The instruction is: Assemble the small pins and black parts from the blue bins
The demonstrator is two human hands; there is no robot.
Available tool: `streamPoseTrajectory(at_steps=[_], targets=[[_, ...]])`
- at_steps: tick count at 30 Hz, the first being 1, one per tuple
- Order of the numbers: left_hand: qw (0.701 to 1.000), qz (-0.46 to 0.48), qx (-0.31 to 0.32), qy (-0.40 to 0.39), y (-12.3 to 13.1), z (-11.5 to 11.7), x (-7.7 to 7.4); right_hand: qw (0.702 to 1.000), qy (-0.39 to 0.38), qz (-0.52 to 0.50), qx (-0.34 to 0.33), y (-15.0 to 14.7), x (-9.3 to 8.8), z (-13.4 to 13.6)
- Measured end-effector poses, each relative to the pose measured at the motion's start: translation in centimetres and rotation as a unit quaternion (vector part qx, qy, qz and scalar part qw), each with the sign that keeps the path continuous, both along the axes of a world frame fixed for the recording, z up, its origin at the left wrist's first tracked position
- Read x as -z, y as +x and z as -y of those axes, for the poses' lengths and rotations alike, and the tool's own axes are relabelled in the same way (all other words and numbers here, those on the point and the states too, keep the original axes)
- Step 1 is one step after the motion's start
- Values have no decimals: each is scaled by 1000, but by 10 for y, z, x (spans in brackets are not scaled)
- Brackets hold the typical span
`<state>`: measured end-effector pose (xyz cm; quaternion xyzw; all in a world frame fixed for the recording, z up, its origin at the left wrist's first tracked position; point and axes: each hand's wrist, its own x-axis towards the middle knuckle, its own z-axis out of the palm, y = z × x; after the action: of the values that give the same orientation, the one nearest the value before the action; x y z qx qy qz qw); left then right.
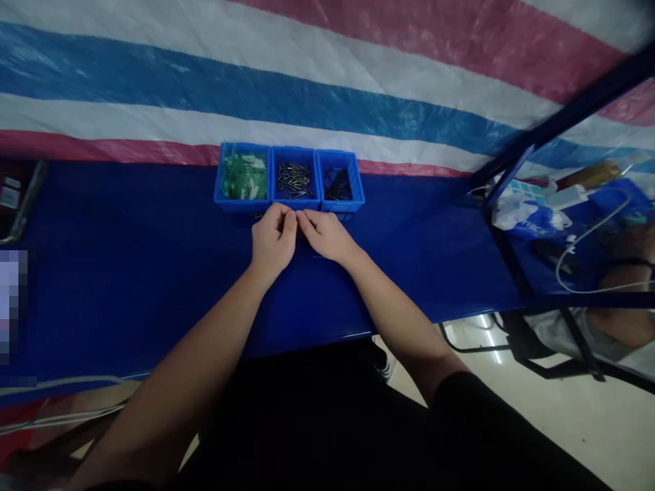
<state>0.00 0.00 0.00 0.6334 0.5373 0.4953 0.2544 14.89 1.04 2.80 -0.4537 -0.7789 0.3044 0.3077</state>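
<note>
My left hand (274, 237) and my right hand (327, 235) meet fingertip to fingertip over the blue table, just in front of three blue bins. Both are closed, thumbs pressed against curled fingers; whatever they pinch is hidden. Green plastic packets (244, 176) fill the left bin (241, 205). In the middle bin (301, 204) lies a heap of brass-coloured screws or pins (294, 179). Dark small pieces (338, 185) rest in the right bin (344, 205). A few small dark bits (256, 215) show beside my left fingers.
A blue metal post (504, 256) divides the table (424, 252) on the right. Beyond it are a plastic bag (529, 215), a white cable (563, 262) and another person's arm (627, 273). A dark box (15, 198) stands at the far left. Striped sheeting (307, 75) hangs behind.
</note>
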Motion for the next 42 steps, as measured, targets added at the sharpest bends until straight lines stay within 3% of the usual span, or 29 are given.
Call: streamPoseTrajectory(at_steps=[42], targets=[[1000, 5, 6, 3, 0, 0, 1, 1000, 10, 6, -1, 0, 2, -1]])
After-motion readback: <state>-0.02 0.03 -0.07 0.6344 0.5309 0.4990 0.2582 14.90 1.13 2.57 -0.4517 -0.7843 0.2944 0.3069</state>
